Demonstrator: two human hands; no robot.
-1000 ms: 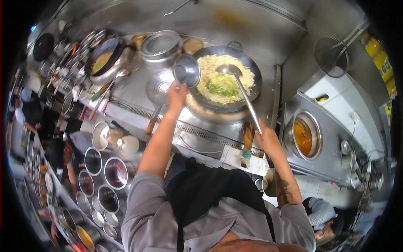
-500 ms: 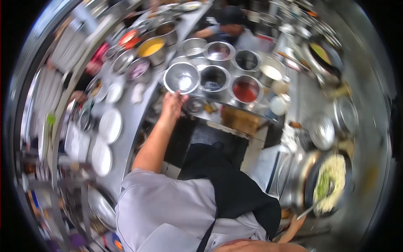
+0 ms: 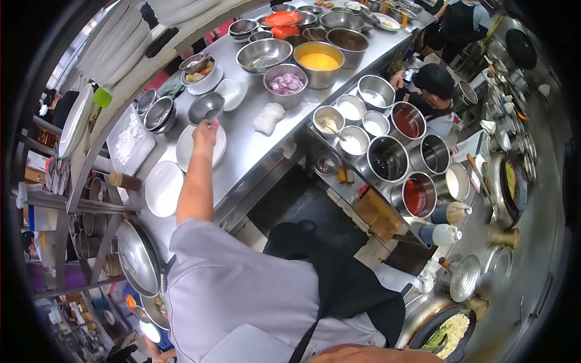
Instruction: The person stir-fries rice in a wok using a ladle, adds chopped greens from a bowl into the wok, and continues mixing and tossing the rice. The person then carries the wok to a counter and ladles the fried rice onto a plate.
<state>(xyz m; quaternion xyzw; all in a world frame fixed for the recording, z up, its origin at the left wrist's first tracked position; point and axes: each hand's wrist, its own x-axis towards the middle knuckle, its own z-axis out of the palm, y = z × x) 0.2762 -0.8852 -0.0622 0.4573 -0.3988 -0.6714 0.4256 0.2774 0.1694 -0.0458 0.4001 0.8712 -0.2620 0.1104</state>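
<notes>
My left hand grips the rim of a small metal bowl, tilted a little over the steel counter at the left. Directly beneath the hand lies a white plate, partly covered by my forearm. A second white dish sits closer to me, and a small white square dish is just beyond the bowl. At the lower right, a wok holds pale and green food, with the end of a metal ladle in it. My right hand is out of sight.
Sliced purple onions fill a pot beside a pot of yellow liquid. Sauce pots, one with red sauce, crowd the middle station. A person in a black cap stands beyond. A shelf of stacked plates overhangs the left.
My left hand has carried the bowl leftward from the sauce pots to above the plates. The view has turned left; my right hand, earlier on the ladle, has left the picture.
</notes>
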